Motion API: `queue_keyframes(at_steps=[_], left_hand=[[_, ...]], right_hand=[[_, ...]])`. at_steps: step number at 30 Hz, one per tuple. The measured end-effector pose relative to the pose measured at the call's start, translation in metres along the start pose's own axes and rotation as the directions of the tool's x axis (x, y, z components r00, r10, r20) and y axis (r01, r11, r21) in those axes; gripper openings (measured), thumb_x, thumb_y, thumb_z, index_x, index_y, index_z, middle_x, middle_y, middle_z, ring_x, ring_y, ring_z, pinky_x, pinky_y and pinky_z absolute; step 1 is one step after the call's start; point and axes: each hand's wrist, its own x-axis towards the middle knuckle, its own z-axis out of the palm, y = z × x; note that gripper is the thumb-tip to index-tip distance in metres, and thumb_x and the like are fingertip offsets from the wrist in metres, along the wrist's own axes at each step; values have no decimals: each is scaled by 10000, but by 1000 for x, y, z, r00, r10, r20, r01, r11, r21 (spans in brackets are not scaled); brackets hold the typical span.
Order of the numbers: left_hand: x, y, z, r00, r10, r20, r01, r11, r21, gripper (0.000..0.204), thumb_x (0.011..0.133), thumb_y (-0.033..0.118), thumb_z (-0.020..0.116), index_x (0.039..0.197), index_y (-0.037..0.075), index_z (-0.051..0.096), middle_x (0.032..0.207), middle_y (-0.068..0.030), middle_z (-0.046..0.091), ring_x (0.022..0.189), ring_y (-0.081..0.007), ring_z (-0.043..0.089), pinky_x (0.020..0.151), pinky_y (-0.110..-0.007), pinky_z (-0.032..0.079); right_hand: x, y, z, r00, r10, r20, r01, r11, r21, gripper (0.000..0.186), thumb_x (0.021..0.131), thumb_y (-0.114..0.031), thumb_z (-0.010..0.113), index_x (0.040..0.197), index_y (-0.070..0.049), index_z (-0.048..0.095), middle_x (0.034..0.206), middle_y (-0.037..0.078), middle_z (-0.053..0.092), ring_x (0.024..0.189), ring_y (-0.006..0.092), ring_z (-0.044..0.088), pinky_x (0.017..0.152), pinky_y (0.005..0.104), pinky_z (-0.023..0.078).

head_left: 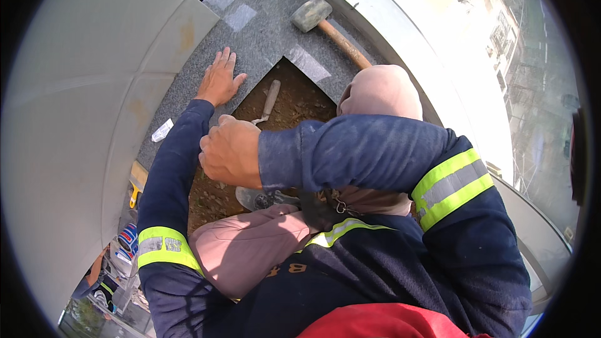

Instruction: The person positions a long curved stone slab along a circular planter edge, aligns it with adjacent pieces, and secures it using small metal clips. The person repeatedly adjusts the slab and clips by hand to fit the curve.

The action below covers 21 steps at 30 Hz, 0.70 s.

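Note:
My left hand (218, 79) lies flat with fingers spread on the grey speckled stone slab (266, 0). My right arm crosses in front of me. Its hand (231, 152) is closed in a fist beside my left forearm, above bare soil (294, 91); whatever the fingers hold, if anything, is hidden. Just beyond the right wrist, a trowel (271, 99) lies on the soil with its handle pointing away; my arm may cover the rest of it. A mallet (312, 14) with a wooden handle rests on the slab, farther to the right.
Grey panels (113, 87) rise at the left, a pale ledge (400, 25) curves along the right. A small white piece (162, 130) and a brush with a yellow handle (135, 195) lie left of my left arm. My knee (383, 91) is beside the mallet handle. A person's sleeve shows lower left.

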Motion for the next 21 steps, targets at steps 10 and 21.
queue_keyframes(at_steps=[10, 21], left_hand=[[-12, 95, 31, 688, 725, 29, -726, 686, 58, 736, 1039, 488, 504, 1635, 136, 253, 1714, -185, 137, 1584, -393, 119, 1269, -584, 132], [-10, 72, 28, 872, 486, 60, -490, 868, 84, 765, 1034, 559, 477, 1639, 145, 257, 1725, -160, 92, 1593, -376, 71, 1277, -580, 81]], right_hand=[[-5, 40, -4, 989, 97, -116, -96, 995, 13, 176, 851, -227, 731, 965, -115, 804, 974, 70, 760, 935, 258, 744, 744, 438, 530], [-18, 50, 3, 996, 68, -64, -67, 997, 24, 216, 847, -209, 712, 1002, -66, 761, 985, 120, 725, 919, 277, 730, 732, 418, 533]])
